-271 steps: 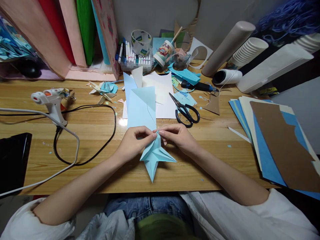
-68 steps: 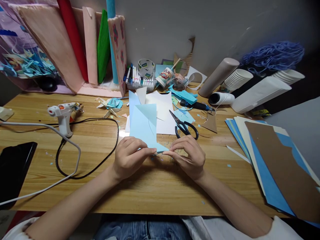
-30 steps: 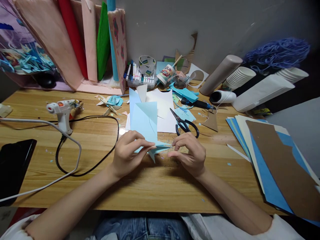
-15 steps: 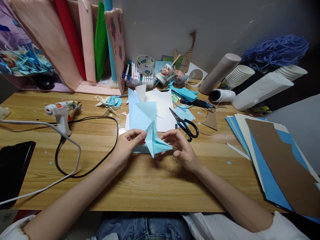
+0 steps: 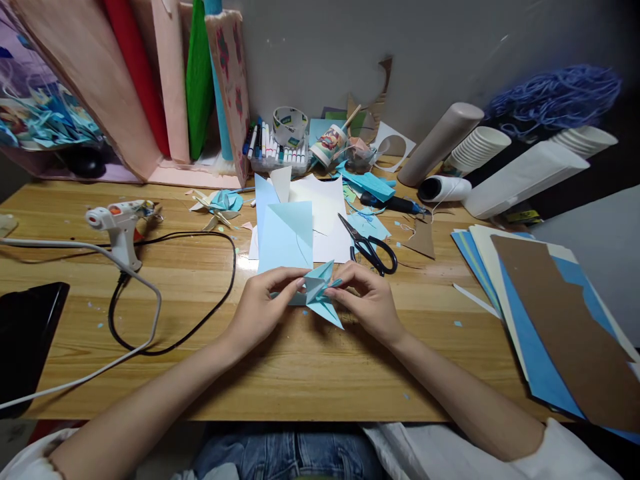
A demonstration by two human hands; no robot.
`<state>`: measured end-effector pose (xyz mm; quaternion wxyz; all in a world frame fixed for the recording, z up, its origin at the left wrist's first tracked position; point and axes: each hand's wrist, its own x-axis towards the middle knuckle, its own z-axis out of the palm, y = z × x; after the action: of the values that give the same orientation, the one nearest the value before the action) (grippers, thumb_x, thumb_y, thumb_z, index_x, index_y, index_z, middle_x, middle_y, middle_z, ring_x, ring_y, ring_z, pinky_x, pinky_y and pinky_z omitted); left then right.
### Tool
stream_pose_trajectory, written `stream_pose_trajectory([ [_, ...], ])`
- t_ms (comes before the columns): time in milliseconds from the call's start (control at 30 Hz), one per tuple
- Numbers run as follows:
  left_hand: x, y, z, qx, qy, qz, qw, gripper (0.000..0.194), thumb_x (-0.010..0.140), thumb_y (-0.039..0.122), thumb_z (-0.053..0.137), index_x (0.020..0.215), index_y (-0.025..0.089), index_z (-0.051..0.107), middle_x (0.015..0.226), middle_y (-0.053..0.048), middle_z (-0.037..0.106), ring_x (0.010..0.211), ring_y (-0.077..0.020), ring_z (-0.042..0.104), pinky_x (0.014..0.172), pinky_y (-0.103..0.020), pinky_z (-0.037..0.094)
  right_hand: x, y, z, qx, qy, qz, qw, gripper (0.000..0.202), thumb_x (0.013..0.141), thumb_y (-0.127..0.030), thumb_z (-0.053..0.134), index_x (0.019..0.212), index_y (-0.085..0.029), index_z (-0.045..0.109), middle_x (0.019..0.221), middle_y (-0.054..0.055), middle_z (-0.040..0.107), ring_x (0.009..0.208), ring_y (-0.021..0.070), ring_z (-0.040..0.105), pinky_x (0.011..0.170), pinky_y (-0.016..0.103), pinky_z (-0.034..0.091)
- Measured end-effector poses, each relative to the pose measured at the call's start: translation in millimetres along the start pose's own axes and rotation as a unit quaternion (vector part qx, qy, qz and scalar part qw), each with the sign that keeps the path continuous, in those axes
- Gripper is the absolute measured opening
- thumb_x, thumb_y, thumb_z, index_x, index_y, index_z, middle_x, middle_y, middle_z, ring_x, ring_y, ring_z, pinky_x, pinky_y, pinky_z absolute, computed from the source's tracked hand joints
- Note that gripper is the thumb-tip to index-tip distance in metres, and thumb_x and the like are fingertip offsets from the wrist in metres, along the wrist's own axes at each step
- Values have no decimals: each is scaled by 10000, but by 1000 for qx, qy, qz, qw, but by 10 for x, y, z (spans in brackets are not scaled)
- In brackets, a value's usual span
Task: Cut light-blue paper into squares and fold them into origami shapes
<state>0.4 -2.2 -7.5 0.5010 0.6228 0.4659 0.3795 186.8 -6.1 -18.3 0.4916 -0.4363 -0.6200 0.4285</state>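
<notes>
A light-blue folded paper star (image 5: 316, 291) with pointed arms is held up above the front part of the table, between both hands. My left hand (image 5: 267, 300) pinches its left side between thumb and fingers. On the opposite side, my right hand (image 5: 367, 300) is closed on one of its points, thumb toward me. Just beyond the hands lie light-blue paper sheets (image 5: 285, 230) on top of white paper (image 5: 327, 200). Black-handled scissors (image 5: 371, 247) rest at the right edge of those sheets, blades pointing away to the left.
To the left stands a white glue gun (image 5: 117, 230) with its looping cable. Colored sheets and brown cardboard (image 5: 560, 313) are stacked at right. Markers (image 5: 273, 147), a tape roll (image 5: 290, 127), paper cups (image 5: 477, 150) and scraps line the back. A dark tablet-like object (image 5: 30, 340) lies far left.
The paper star has turned and come slightly down and to the right. My right hand, loosely curled beside it before, now pinches one of its points.
</notes>
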Motion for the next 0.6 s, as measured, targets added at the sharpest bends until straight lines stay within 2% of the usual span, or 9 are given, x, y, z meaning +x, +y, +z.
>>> stream_pose_trajectory([
  [100,-25,-2,15,56,0,36,998,256,828,280,522,1032,208,660,994,-58,686,859,-175,636,763,-289,510,13,4,-6,-6,13,3,1000,136,694,-252,699,652,-179,591,839,41,560,772,146,579,630,269,523],
  [233,-53,11,21,74,-8,66,995,364,823,283,534,1182,223,551,1001,-60,672,795,-149,649,723,-267,526,22,6,-9,35,22,45,998,173,705,-258,688,627,-168,563,1049,83,560,895,171,599,692,291,541],
  [300,-66,25,18,87,-27,83,992,398,808,295,558,1195,215,513,1045,-75,650,833,-157,648,744,-273,525,28,11,-11,47,31,58,997,181,710,-252,683,618,-165,553,1087,88,551,893,170,610,703,293,543],
  [467,-67,16,16,146,-56,142,977,599,650,372,715,1169,201,472,1100,-93,616,956,-205,615,816,-328,507,44,8,-13,44,41,57,997,159,698,-231,691,622,-164,568,1072,89,533,908,174,600,696,288,537],
  [600,-52,-7,14,146,-40,149,977,393,741,307,645,1099,198,528,1051,-66,637,922,-166,622,803,-301,509,41,-5,-10,30,42,41,998,106,679,-178,700,644,-173,600,998,72,545,966,178,566,710,275,518],
])
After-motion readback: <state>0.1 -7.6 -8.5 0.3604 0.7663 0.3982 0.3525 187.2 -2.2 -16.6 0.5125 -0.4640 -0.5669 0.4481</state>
